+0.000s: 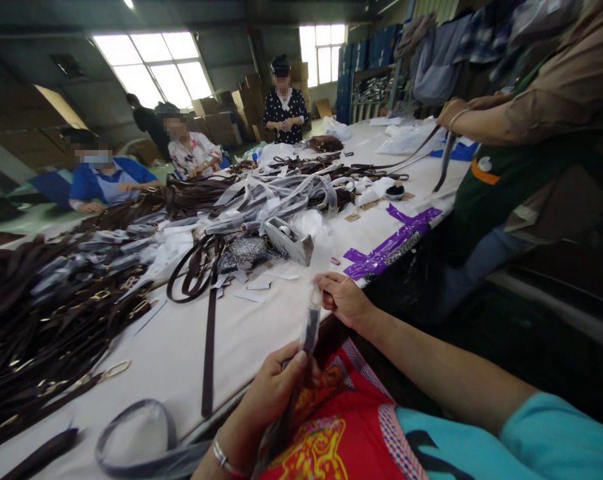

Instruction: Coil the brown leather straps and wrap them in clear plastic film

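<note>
A dark strap in a clear plastic sleeve [310, 328] runs between my two hands over the table's near edge. My left hand [276, 383] is closed round its lower part, thumb on top. Higher up, my right hand [342, 297] pinches the sleeve's far end, where clear plastic stands up. Another sleeved strap [136, 460] curls on the table by my left wrist. A bare brown strap [209, 353] lies straight on the cloth left of my hands. Beyond my right hand sits an open white box [287, 241] beside crumpled plastic.
Dark brown straps with gold buckles [56, 333] are heaped along the left. Sleeved straps [281, 190] pile up mid-table. Purple tape [386, 247] covers the right edge. A co-worker's hands [451, 113] hold straps at right; several people work at the far side.
</note>
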Demonstrator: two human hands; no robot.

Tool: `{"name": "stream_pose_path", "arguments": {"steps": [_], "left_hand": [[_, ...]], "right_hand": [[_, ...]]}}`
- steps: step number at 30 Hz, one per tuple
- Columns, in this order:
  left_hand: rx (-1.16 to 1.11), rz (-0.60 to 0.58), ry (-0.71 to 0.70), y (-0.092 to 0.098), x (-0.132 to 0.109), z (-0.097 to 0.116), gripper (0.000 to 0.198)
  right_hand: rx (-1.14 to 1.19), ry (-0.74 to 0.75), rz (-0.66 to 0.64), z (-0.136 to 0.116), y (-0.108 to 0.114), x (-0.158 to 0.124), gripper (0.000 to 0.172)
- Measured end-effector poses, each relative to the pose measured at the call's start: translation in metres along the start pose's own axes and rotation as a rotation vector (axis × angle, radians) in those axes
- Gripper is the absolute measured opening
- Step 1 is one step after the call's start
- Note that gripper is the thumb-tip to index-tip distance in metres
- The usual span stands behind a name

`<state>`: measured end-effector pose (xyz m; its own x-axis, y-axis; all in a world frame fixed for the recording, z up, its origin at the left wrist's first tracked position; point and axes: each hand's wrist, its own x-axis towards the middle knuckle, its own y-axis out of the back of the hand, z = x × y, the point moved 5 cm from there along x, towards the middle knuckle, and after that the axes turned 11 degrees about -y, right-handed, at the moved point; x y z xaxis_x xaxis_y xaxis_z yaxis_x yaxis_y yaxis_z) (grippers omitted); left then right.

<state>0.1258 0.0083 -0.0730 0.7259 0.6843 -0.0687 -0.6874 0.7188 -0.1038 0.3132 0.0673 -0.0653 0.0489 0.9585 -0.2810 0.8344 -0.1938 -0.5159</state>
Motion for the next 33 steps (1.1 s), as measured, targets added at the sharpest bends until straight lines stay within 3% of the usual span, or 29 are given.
{"name": "stream_pose_path", "arguments": {"steps": [5, 8, 11, 15, 21, 24, 28, 33], "left_hand": [[-0.260, 0.105, -0.016, 0.019, 0.007, 0.007, 0.046], [-0.344, 0.155, -0.129, 0.024, 0.025, 0.023, 0.045], [-0.325, 0.180, -0.256, 0.023, 0.042, 0.045, 0.038], [-0.221, 0.181, -0.363, 0.023, 0.050, 0.066, 0.032], [-0.113, 0.136, -0.432, 0.032, 0.038, 0.075, 0.032], [-0.174, 0.090, -0.413, 0.038, 0.029, 0.075, 0.034], [-0.293, 0.177, -0.434, 0.055, 0.020, 0.081, 0.043], [-0.287, 0.191, -0.479, 0.071, 0.016, 0.099, 0.044]], "right_hand": [[-0.301, 0.199, 0.042, -0.018, -0.022, -0.014, 0.036], [-0.543, 0.370, 0.007, -0.029, -0.046, -0.024, 0.037], [-0.641, 0.453, -0.045, -0.034, -0.066, -0.029, 0.032], [-0.599, 0.426, -0.074, -0.043, -0.079, -0.029, 0.030], [-0.581, 0.166, -0.339, -0.052, -0.110, -0.033, 0.029], [-0.551, 0.257, -0.327, -0.073, -0.124, -0.041, 0.030], [-0.596, 0.451, -0.334, -0.102, -0.146, -0.054, 0.027], [-0.678, 0.534, -0.406, -0.123, -0.178, -0.064, 0.020]]}}
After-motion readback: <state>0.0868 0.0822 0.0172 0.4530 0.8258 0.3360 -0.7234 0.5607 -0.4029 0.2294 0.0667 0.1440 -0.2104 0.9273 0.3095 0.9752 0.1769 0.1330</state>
